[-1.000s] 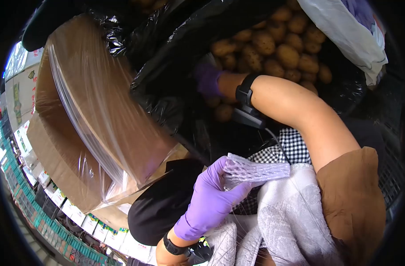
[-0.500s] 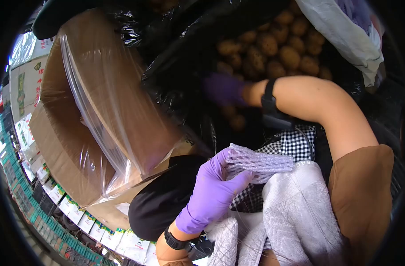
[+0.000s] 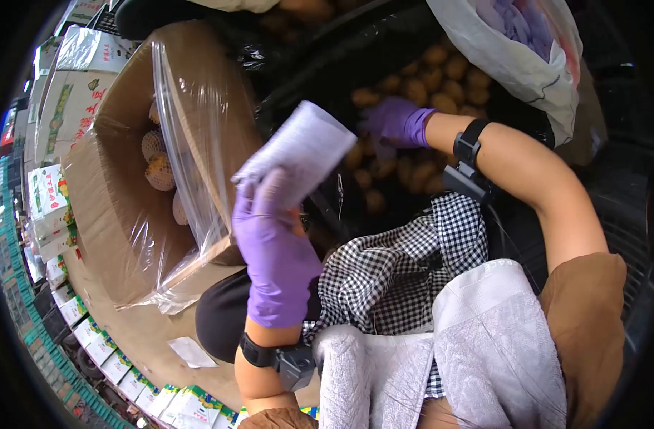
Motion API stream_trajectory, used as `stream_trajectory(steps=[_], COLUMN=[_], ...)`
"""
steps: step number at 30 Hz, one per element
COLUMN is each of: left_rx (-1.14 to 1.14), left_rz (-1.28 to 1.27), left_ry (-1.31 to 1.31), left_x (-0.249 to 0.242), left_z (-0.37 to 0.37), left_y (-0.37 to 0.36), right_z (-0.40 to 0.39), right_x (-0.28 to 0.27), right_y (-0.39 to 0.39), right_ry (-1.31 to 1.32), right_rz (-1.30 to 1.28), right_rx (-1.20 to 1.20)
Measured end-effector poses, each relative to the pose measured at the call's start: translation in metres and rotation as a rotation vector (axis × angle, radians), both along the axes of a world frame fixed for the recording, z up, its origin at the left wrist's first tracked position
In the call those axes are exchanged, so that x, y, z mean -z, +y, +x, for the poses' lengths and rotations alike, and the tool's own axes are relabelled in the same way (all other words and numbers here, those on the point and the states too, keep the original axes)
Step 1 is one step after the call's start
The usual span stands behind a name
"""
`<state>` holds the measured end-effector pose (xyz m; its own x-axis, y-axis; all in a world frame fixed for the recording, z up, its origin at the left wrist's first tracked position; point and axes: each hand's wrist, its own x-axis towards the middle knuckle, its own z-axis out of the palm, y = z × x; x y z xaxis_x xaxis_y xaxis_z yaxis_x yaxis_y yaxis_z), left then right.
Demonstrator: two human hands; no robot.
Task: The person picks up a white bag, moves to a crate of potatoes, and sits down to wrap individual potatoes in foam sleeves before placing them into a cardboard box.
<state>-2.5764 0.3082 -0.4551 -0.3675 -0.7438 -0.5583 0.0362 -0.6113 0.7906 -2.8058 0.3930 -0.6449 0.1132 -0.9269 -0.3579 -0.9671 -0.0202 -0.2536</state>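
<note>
My left hand is raised with the wrist bent up, the fingers and thumb closed around the lower end of a pale foam net sleeve, which tilts up to the right, its mesh smeared by blur. An orange patch shows beside the palm, too small for me to make out. My right hand reaches down, palm low, among the loose potatoes in the black plastic; its fingertips are lost in shadow and blur, so I cannot tell whether they pinch a potato or only touch one. That arm comes in from the right, elbow bent, out of a brown sleeve, with a strapped device at the wrist. My left forearm rises from the bottom edge, which cuts it off, and wears a small camera.

The potatoes lie in a dark heap, the lower ones dim. To the left, the cardboard box stands open; its clear plastic liner partly hides several netted round pieces inside. The white bag, cut by the top edge, holds crumpled purple stuff. A checked cloth and a white towel cover my lap.
</note>
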Motion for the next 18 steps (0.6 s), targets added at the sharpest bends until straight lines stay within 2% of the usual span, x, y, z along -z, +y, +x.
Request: stream_trajectory(steps=[2, 3, 6, 9, 10, 12, 14, 16, 17, 18], left_rx=[-0.073, -0.066, -0.054, -0.070, -0.073, -0.067, -0.062, -0.039, 0.064, 0.165], left_rz=[-0.054, -0.057, -0.057, -0.038, -0.032, -0.019, -0.037, -0.085, -0.126, -0.169], left_ry=[0.072, 0.091, 0.128, 0.123, 0.122, 0.148, 0.170, 0.187, 0.226, 0.266], left_x=[-0.007, -0.008, 0.000, 0.007, 0.007, 0.002, 0.003, 0.009, 0.015, 0.021], left_z=[0.008, 0.011, 0.018, 0.022, 0.022, 0.019, 0.020, 0.026, 0.030, 0.034], left_y=[-0.007, -0.009, -0.013, -0.019, -0.022, -0.024, -0.023, -0.020, -0.019, -0.019], right_z=[0.012, 0.020, 0.062, 0.085, 0.082, 0.068, 0.044, 0.002, -0.012, -0.020], right_x=[0.039, 0.062, 0.081, 0.080, 0.075, 0.029, 0.009, -0.042, -0.074, -0.106], right_y=[-0.006, 0.002, -0.007, -0.032, -0.032, -0.035, -0.019, 0.015, 0.021, 0.024], right_ry=[-0.014, -0.063, 0.040, 0.106, 0.120, 0.153, 0.125, -0.193, -0.290, -0.402], right_rz=[0.039, -0.237, -0.337, -0.009, 0.061, 0.203, 0.045, 0.002, 0.207, 0.294], right_rx=[-0.072, -0.140, 0.037, 0.231, 0.147, -0.022, -0.242, 0.031, 0.227, 0.337])
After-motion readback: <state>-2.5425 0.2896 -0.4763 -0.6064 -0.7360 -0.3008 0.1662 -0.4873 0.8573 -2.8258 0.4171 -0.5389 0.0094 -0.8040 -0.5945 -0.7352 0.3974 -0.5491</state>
